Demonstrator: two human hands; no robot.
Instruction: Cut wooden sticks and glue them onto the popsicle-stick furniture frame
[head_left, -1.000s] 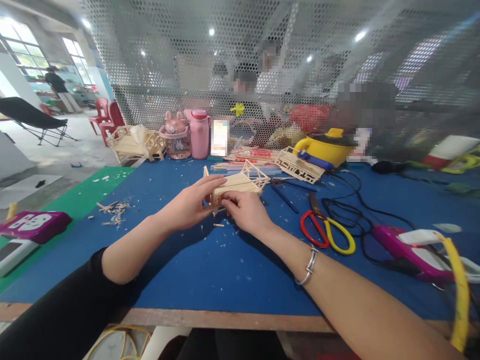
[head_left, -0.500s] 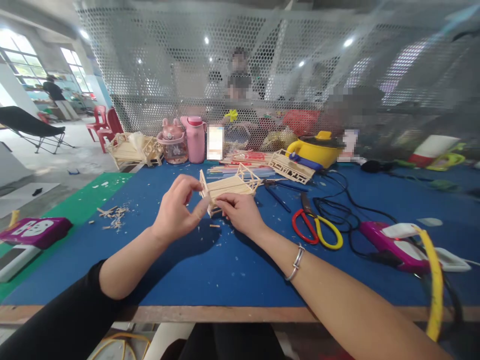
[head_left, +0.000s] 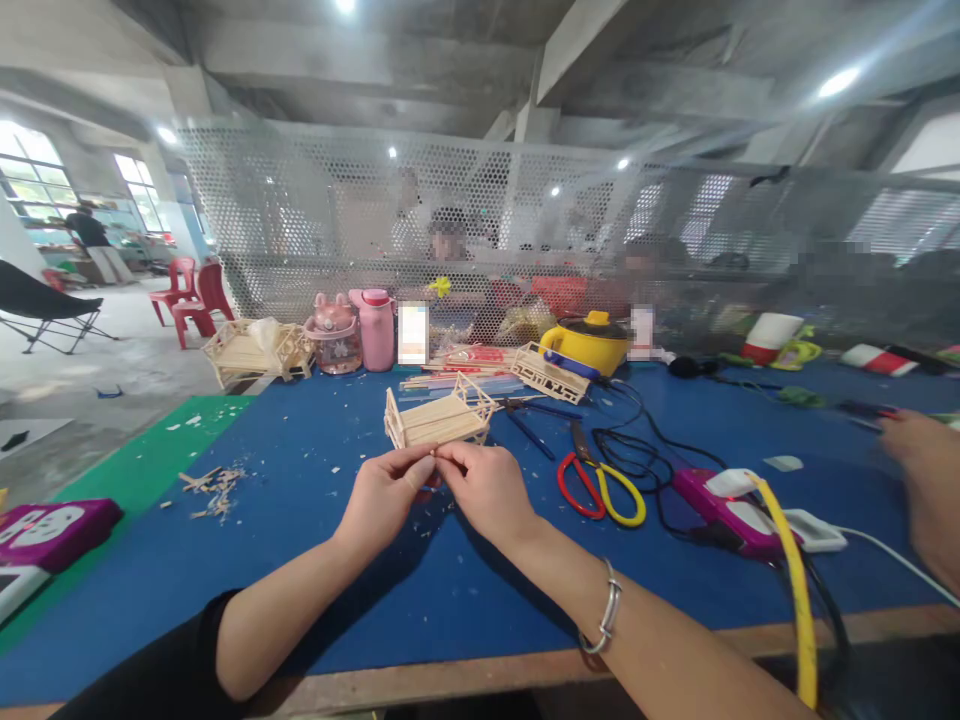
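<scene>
While the left hand (head_left: 384,498) and right hand (head_left: 489,492) meet at the fingertips, each is pinched closed, though I can't tell what sits between them. Just beyond the fingertips is the small wooden model (head_left: 439,420) on the blue mat (head_left: 300,570), with the scissors (head_left: 581,445) lying to its right.

1. Tiny piece (head_left: 433,453) pinched between left hand (head_left: 381,497) and right hand (head_left: 491,490): too small to identify.
2. Far people (head_left: 448,236) behind mesh (head_left: 300,215): blurred.
3. Co-worker's hand (head_left: 919,450), right: blurred, cut off by edge.
</scene>
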